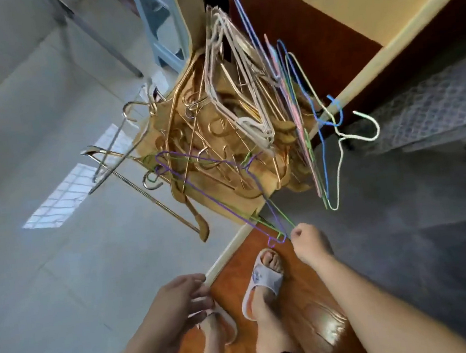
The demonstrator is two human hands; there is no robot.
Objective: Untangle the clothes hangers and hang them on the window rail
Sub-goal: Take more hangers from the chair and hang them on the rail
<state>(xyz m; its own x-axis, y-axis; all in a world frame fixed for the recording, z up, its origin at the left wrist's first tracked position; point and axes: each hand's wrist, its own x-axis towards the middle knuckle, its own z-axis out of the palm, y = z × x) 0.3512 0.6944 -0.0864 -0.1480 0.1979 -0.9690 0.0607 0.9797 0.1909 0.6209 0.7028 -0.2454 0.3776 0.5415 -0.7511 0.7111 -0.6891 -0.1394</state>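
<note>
While gold hangers point(193, 140) snag, purple hanger point(213, 195) sits tangled.

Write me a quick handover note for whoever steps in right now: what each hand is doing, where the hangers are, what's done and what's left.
Right hand: pinching the thin green wire hanger at its near end; the thin purple wire hanger lies alongside it.
Left hand: open, holding nothing, low beside the feet.
Tangled pile of gold metal hangers with white plastic hangers on top; pastel wire hangers stand at its right edge.
Done: none visibly hung; no window rail in view.
Left: free the green and purple pair, untangle the rest, hang all.
</note>
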